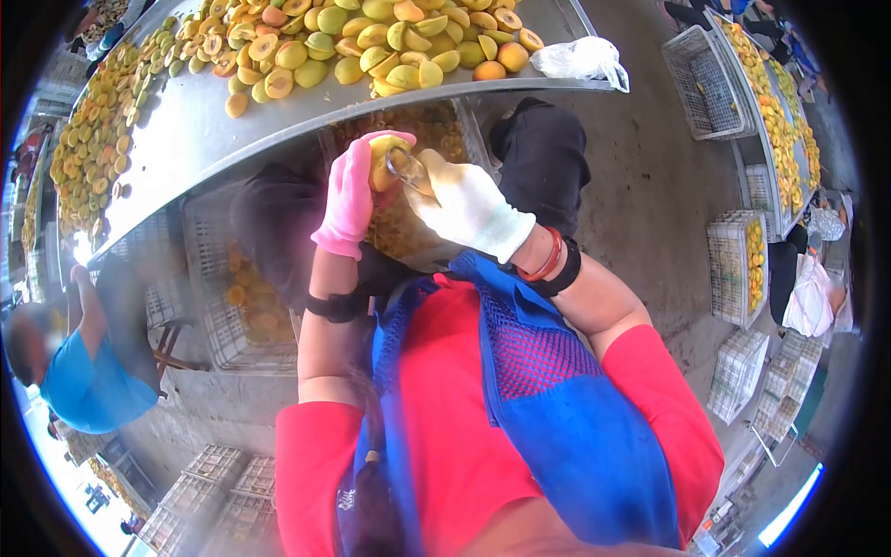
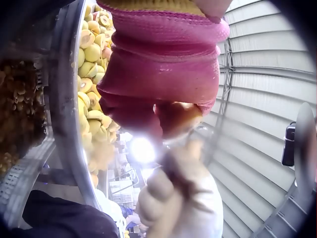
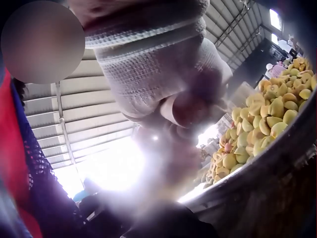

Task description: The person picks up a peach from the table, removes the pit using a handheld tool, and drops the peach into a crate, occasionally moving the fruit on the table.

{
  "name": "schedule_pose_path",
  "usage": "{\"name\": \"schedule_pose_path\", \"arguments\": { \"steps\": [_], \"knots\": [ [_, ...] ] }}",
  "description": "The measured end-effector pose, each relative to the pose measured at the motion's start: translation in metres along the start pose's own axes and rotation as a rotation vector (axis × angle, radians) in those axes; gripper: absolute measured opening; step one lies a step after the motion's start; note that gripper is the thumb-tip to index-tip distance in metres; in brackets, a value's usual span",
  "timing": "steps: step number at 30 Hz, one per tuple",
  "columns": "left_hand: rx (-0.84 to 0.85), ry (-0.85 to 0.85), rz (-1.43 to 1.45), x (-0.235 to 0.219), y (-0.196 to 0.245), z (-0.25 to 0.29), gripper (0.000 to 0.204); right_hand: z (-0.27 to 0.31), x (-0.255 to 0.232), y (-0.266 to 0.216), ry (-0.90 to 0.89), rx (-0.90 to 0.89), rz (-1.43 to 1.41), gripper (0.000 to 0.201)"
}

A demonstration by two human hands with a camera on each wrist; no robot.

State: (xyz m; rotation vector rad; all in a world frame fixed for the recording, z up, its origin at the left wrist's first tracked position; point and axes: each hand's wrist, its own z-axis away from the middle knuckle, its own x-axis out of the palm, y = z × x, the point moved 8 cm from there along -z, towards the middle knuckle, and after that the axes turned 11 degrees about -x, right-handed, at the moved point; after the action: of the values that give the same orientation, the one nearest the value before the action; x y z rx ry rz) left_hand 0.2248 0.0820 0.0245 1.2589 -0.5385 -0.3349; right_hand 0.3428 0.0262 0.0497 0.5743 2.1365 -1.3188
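In the head view my left hand (image 1: 349, 197), in a pink glove, grips a yellow fruit (image 1: 382, 165). My right hand (image 1: 471, 206), in a white glove, pinches a small tool with a curved metal loop (image 1: 401, 167) that meets the fruit's side. The left wrist view shows the pink glove (image 2: 161, 69) with its fingers curled round the fruit (image 2: 181, 119), and the white glove (image 2: 183, 203) just below. The right wrist view has the white glove (image 3: 153, 74) curled round the tool's brownish handle (image 3: 184, 110); the area beyond it is blurred.
A metal table (image 1: 209, 125) in front carries many cut fruits (image 1: 380, 42) and a white plastic bag (image 1: 580, 61). Under it, a crate (image 1: 218, 320) holds fruit pieces. A person in blue (image 1: 97, 381) sits at the left. More crates (image 1: 707, 84) stand at the right.
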Motion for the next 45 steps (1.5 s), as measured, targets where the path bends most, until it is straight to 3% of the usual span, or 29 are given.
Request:
{"name": "schedule_pose_path", "arguments": {
  "steps": [3, 6, 10, 15, 18, 21, 24, 30, 33, 35, 39, 42, 45],
  "knots": [
    [0.16, 0.137, 0.091, 0.003, -0.003, -0.002, 0.059, 0.003, 0.003, -0.001, 0.014, 0.015, -0.063, 0.021],
    [0.135, 0.147, 0.467, 0.013, -0.006, -0.004, 0.051, 0.003, 0.008, -0.002, -0.013, 0.019, -0.085, 0.023],
    [0.235, 0.245, 0.175, 0.012, 0.012, 0.003, 0.037, 0.004, 0.007, 0.001, -0.016, 0.059, -0.12, 0.03],
    [0.164, 0.293, 0.123, 0.006, 0.008, 0.004, 0.037, 0.008, 0.018, 0.014, -0.162, 0.175, -0.039, 0.028],
    [0.011, 0.245, 0.324, 0.006, -0.005, 0.0, 0.062, 0.012, 0.024, 0.011, -0.111, 0.098, -0.078, 0.027],
    [0.0, 0.24, 0.477, 0.01, -0.009, 0.0, 0.06, 0.014, 0.032, 0.014, -0.126, 0.159, -0.331, 0.026],
    [0.002, 0.359, 0.493, 0.013, -0.005, 0.003, 0.058, 0.018, 0.052, 0.025, -0.13, 0.176, -0.601, 0.031],
    [-0.019, 0.369, 0.537, 0.009, -0.016, 0.002, 0.051, 0.017, 0.063, 0.029, -0.164, 0.172, -0.251, 0.032],
    [-0.013, 0.379, 0.498, 0.007, -0.015, 0.003, 0.051, 0.017, 0.056, 0.025, -0.124, 0.15, -0.428, 0.032],
    [-0.061, 0.361, 0.461, 0.006, -0.016, 0.001, 0.051, 0.017, 0.057, 0.024, -0.221, 0.226, -0.517, 0.032],
    [-0.123, 0.332, 0.476, 0.004, -0.025, 0.0, 0.051, 0.022, 0.06, 0.027, -0.179, 0.163, -0.372, 0.032],
    [-0.113, 0.39, 0.423, 0.005, -0.023, 0.001, 0.051, 0.023, 0.061, 0.026, -0.121, 0.113, -0.322, 0.032],
    [0.038, 0.469, 0.256, 0.009, -0.004, 0.008, 0.052, 0.023, 0.066, 0.024, -0.238, 0.251, -0.598, 0.032]
  ]
}}
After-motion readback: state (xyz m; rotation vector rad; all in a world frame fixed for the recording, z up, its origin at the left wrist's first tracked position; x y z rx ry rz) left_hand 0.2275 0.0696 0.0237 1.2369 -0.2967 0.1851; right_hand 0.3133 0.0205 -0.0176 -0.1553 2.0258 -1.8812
